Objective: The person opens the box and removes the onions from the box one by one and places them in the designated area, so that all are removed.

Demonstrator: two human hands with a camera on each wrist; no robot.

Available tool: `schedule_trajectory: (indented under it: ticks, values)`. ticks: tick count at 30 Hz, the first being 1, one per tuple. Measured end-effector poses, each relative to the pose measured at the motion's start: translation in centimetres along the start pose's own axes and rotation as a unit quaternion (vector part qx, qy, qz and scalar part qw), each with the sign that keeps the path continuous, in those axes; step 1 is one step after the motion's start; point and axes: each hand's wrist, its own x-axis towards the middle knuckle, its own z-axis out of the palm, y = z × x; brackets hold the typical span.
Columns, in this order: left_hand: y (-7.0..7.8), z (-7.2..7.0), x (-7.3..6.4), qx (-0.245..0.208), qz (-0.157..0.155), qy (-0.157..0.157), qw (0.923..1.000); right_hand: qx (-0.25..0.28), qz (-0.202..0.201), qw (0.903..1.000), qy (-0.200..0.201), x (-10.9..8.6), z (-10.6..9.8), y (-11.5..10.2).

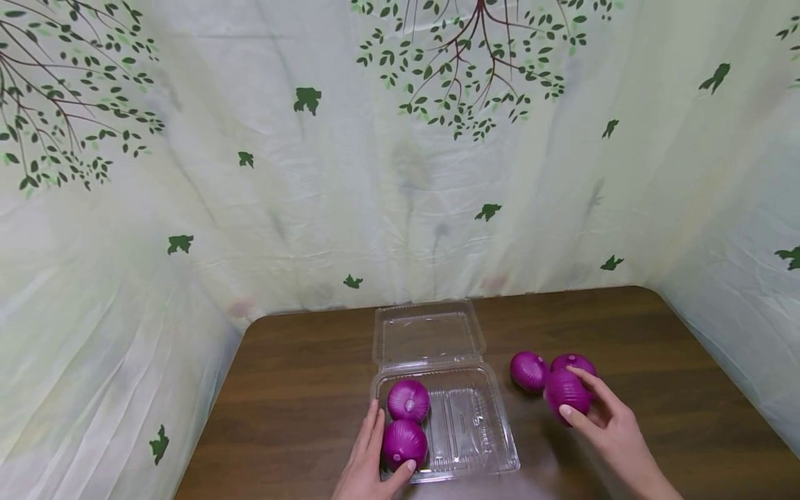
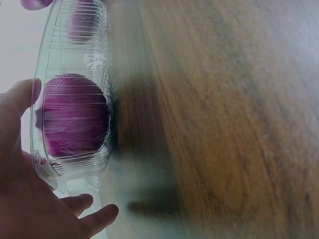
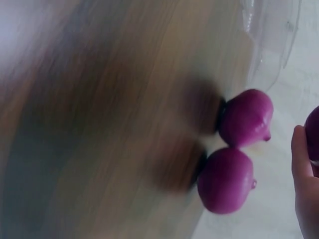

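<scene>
A clear plastic clamshell container (image 1: 471,423) lies with its lid (image 1: 428,337) folded back. Two purple-red onions sit along its left side, a rear onion (image 1: 408,401) and a front onion (image 1: 405,444). My left hand (image 1: 369,451) rests at the container's front left corner, fingers straight along the outer wall and thumb at the front rim. In the left wrist view the front onion (image 2: 76,117) shows through the ribbed wall. My right hand (image 1: 615,423) grips another onion (image 1: 567,392) between thumb and fingers, raised above the table. Its lower part shows little in the right wrist view.
Two more onions, a left one (image 1: 529,371) and a right one (image 1: 573,362), lie side by side on the brown wooden table (image 1: 300,403), right of the container. The right one is partly hidden by the held onion. A leaf-printed cloth (image 1: 412,173) hangs behind the table.
</scene>
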Motion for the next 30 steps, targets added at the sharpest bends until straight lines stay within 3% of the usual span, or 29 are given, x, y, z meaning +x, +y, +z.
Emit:
schedule_trajectory:
  ticks: [8,15,21,30]
  values:
    - [-0.2,0.1,-0.1,-0.004,0.002,0.002,1.0000,-0.066,0.033,0.9970,-0.023,0.3,-2.1,0.1]
    - [-0.2,0.1,0.0,-0.003,0.008,0.003,1.0000,-0.129,0.059,0.9898,-0.014,0.8,-4.0,0.4]
    - [-0.1,0.0,0.1,-0.007,0.008,0.004,0.9999,-0.190,0.051,0.9804,-0.006,1.2,-5.3,1.2]
    - [-0.1,0.0,0.0,-0.005,0.003,0.001,1.0000,-0.228,0.020,0.9735,-0.004,2.3,-6.5,2.2]
